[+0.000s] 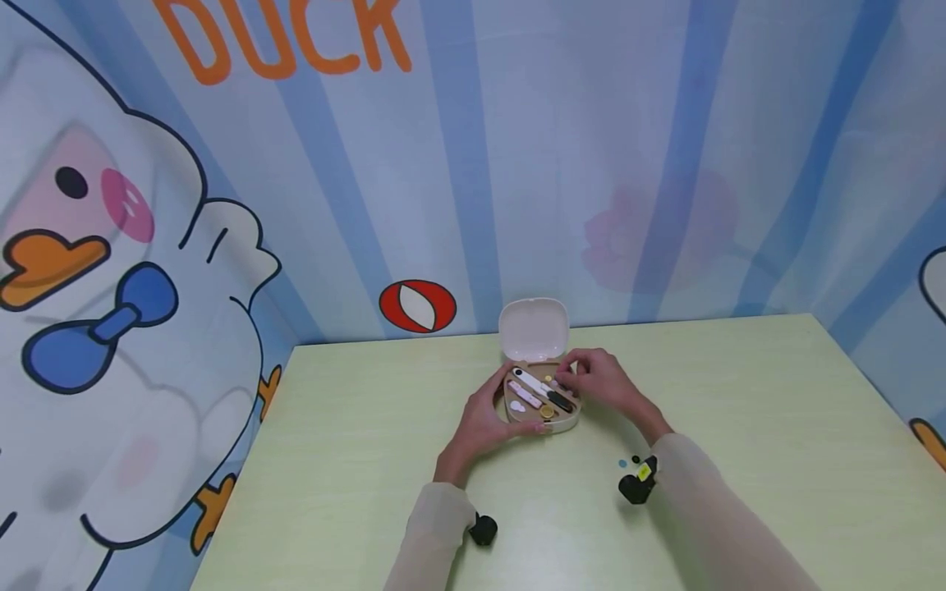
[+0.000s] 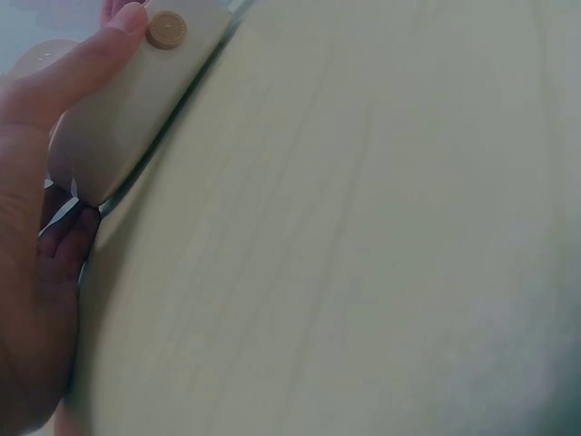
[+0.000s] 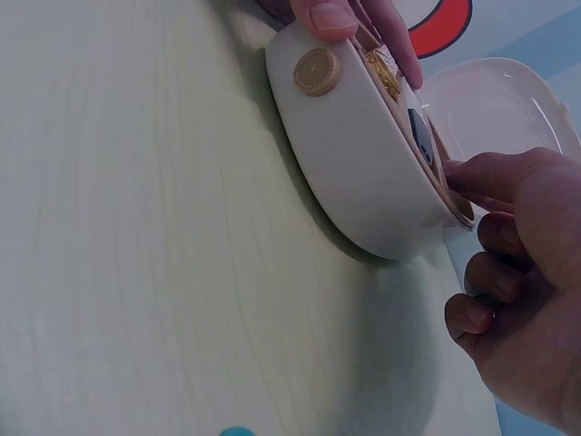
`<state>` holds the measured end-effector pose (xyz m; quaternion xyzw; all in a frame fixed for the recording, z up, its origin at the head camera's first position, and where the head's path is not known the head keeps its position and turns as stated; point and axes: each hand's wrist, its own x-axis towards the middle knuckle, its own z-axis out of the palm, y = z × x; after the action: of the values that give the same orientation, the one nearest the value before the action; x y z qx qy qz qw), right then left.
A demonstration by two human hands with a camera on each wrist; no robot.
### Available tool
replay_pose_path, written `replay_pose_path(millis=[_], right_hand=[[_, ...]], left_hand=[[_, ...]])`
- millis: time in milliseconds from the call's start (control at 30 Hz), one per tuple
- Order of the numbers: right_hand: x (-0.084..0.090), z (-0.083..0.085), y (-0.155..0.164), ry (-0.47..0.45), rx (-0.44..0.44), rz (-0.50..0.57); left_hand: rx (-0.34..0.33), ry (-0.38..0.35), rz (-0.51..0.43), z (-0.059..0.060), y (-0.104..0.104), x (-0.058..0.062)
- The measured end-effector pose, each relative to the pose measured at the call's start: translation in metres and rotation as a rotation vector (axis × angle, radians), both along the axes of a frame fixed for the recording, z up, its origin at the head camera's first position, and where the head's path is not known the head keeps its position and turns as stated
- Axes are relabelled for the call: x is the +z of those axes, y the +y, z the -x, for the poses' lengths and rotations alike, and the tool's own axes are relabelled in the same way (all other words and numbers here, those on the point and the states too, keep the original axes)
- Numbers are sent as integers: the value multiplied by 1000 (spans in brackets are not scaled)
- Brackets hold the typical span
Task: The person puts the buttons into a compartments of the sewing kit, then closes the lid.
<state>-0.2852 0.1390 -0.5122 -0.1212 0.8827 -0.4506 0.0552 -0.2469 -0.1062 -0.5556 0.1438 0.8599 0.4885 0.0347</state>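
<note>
Head view: pale green worktop [image 1: 355,460] fills the lower half, set against a blue striped wall with a cartoon duck [image 1: 111,312] and orange letters. Small cream case [image 1: 543,402] sits near the worktop's far edge, centre, lid [image 1: 534,328] swung open and standing upright behind it. Tray inside holds a white tool [image 1: 529,380], a black tool [image 1: 559,400], a pink piece [image 1: 525,395] and a small gold round item [image 1: 546,411].

Left hand [image 1: 484,419] grips the case's left side, thumb along the front rim, fingers curled round the wall; left wrist view shows the thumb [image 2: 86,64] pressed on the case edge just beside a tan round button [image 2: 167,29]. Right hand [image 1: 606,382] is at the case's right rim, fingers curled, fingertips [image 1: 565,373] over the tray's right edge; right wrist view shows the fingers [image 3: 495,177] touching the rim, but what they pinch, if anything, cannot be told.

Black wrist cameras [image 1: 639,484] sit on both sleeves. A small blue dot [image 1: 623,464] lies on the worktop near the right wrist.
</note>
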Motion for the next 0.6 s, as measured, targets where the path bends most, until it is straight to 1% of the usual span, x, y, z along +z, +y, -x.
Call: replay_pose_path(millis=[200,333,500,600], right_hand=[[0,1,-3,16,-10,-2],[1,-1,-3,7,-25,-19],[5,-5,4,1,-27,-23],[8,-11,12,20,-8,-13]], left_hand=[[-1,-1,-5,0,0,0],[-3,-1,-2,0,1,-1],[-1,5,3,0,0,-2],[-8,13,-1,1,-1,-2]])
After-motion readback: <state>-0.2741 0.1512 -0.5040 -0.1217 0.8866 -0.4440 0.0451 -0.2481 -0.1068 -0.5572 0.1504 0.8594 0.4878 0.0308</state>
